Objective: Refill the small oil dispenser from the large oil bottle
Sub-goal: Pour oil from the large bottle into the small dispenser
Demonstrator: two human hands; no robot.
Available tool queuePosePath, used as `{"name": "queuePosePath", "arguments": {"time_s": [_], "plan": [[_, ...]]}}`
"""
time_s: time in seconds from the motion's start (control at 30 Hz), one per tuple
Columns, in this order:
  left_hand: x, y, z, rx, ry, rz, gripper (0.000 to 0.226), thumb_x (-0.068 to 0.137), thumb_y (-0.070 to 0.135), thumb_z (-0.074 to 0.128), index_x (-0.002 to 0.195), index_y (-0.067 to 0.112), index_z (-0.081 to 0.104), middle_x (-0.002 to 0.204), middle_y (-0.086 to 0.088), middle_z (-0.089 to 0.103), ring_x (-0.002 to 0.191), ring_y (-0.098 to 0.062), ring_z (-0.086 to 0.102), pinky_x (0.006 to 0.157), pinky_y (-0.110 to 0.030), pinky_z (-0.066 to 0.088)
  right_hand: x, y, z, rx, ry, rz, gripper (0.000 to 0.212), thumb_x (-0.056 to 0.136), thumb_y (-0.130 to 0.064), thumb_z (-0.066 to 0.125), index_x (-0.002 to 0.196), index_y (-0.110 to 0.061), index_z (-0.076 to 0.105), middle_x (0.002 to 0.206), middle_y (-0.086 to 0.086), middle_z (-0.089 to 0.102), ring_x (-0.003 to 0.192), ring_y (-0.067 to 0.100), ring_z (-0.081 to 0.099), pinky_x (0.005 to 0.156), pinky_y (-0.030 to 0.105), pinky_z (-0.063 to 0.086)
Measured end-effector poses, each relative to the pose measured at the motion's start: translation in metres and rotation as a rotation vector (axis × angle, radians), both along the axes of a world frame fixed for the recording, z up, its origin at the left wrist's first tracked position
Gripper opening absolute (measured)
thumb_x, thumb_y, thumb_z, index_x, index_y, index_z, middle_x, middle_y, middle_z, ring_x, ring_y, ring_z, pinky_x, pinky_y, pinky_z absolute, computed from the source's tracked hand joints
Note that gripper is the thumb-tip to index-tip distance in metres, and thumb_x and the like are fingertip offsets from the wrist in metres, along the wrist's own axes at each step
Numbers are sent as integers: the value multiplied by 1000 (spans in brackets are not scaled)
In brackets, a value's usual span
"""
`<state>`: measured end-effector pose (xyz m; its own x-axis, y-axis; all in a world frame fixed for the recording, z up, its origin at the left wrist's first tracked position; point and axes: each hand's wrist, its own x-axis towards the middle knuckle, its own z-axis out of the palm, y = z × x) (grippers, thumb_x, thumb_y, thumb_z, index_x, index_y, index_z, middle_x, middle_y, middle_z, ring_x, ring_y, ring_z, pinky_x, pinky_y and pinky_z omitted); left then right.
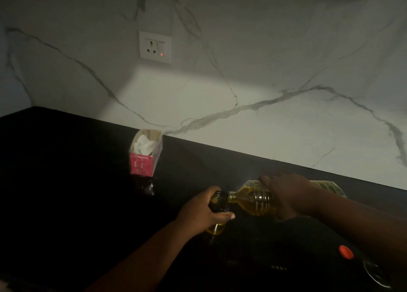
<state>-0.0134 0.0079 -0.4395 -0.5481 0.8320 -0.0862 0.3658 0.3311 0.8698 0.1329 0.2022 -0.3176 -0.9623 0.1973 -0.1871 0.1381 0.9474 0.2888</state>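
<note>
Low on dark table (66, 181), am wrapping left hand (203, 212) round small oil dispenser (218, 203), right hand (284, 194) gripping tipped large oil bottle (255, 200); keeping mouths touching, tilting slowly so nothing's spilling.

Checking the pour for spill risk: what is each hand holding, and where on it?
The left hand grips the small oil dispenser around its upper body. The right hand holds the tilted large oil bottle around its middle.
</note>
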Motion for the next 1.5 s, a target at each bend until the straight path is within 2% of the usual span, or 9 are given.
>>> {"name": "queuePosePath", "arguments": {"time_s": [0.2,0.37,0.67,0.93,1.07,1.3,1.5], "plan": [[0,-1,0,5,2,5,64,61,66,78,116,54,46,109,19,62,103,-1,58,85,-27,47,0,-1,0,1,14,1,88,60,-60,70,132,-23,36,117,-2,60,104,18,58,90,32,48],[-1,0,-1,-6,1,5,69,63,64,79,123,50,46,112,18,61,107,-4,58,93,-34,50,0,-1,0,-10,11,-2,90,60,-59,73,134,-24,35,118,-2,60,105,18,57,91,32,48],[1,0,1,-7,-4,20,68,58,70,76,116,57,44,109,21,61,102,0,58,80,-24,45,0,-1,-1,0,16,5,89,60,-59,73,133,-24,36,115,-1,61,103,18,58,89,33,49],[0,0,1,-27,-2,15,78,62,65,78,130,43,47,114,16,63,108,-5,59,94,-35,50,-1,0,-2,-19,19,2,89,61,-60,72,134,-24,35,115,-2,61,102,18,59,90,32,49],[1,0,3,-19,-1,23,77,64,62,80,130,43,47,114,16,63,108,-5,59,94,-35,51,0,0,-2,-20,23,7,88,61,-60,72,133,-24,36,114,-2,62,101,18,60,89,31,50],[3,-1,5,-29,7,43,82,65,61,80,136,41,44,126,10,60,118,-14,57,101,-45,49,1,2,-5,-10,52,4,84,59,-61,69,128,-25,39,110,-3,63,99,18,61,85,28,48],[4,0,6,-32,7,47,81,68,58,81,138,38,45,127,9,60,118,-14,56,101,-44,49,1,1,-5,-1,44,2,87,58,-62,70,130,-26,37,112,-3,62,100,18,60,84,28,46]]}}
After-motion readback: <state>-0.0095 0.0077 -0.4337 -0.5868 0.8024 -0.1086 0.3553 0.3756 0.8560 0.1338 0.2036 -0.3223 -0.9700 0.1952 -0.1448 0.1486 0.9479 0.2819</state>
